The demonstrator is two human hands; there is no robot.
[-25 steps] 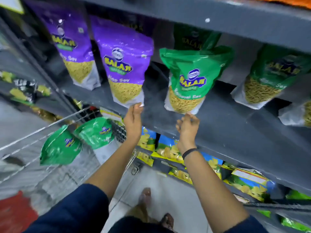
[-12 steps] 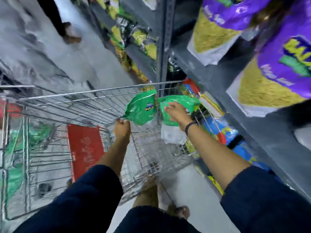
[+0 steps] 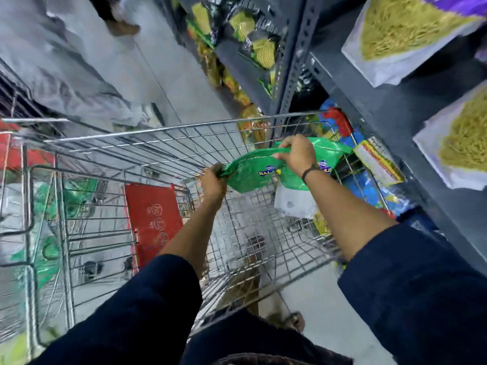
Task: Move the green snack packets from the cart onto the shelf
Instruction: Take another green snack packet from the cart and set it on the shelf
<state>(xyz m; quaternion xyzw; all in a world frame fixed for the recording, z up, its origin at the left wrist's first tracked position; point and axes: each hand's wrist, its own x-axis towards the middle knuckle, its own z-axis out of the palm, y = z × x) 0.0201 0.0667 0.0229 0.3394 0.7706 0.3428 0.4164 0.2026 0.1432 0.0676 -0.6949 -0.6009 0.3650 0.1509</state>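
Two green snack packets stand in the wire cart (image 3: 147,133), near its right side. My left hand (image 3: 212,181) pinches the top left corner of the nearer green packet (image 3: 250,172). My right hand (image 3: 296,154) grips the top edge of the packets, its fingers curled over the seal; the second green packet (image 3: 329,154) sits just behind, partly hidden by my wrist. Its clear white bottom (image 3: 295,204) hangs below. The grey shelf (image 3: 390,106) runs along the right, above the cart.
Purple-topped packets of yellow snack (image 3: 400,35) stand on the shelf at upper right. Lower shelves hold blue and yellow packs (image 3: 369,191). A red child-seat flap (image 3: 152,217) closes the cart's near end. Another person's foot (image 3: 122,27) is on the floor, far up the aisle.
My view swung from the shelf down to the cart. Both hands dropped from the shelf edge into the cart and closed on the green packets there.
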